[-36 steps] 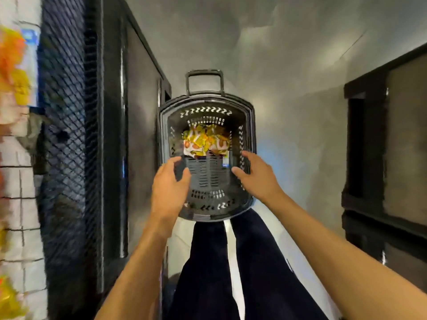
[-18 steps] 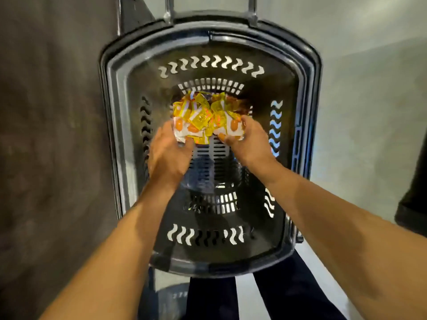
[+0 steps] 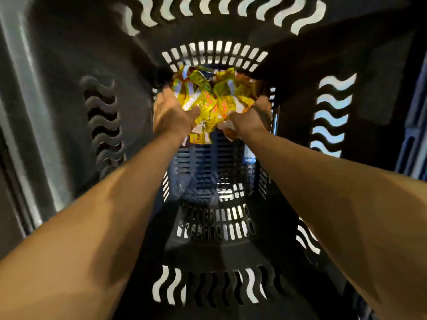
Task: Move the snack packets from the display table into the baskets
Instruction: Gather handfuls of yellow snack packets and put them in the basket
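A deep black plastic basket point(image 3: 288, 72) with wavy and slotted cut-outs fills the whole view. At the far end of its floor lies a heap of yellow, orange and white snack packets point(image 3: 215, 98). Both arms reach down inside. My left hand point(image 3: 172, 114) presses on the heap's left side, thumb over the packets. My right hand point(image 3: 253, 116) closes on the right side of the same heap. The fingers of both hands are partly buried under the packets.
The basket's slotted floor point(image 3: 210, 167) stretches bare between my forearms. A grey upright surface point(image 3: 25, 112) shows beyond the basket's left rim, and a dark blue edge point(image 3: 416, 125) shows at the far right.
My head has dropped much closer into the basket, which now fills the view. Both hands went from the rim down to the packet heap and have closed around it.
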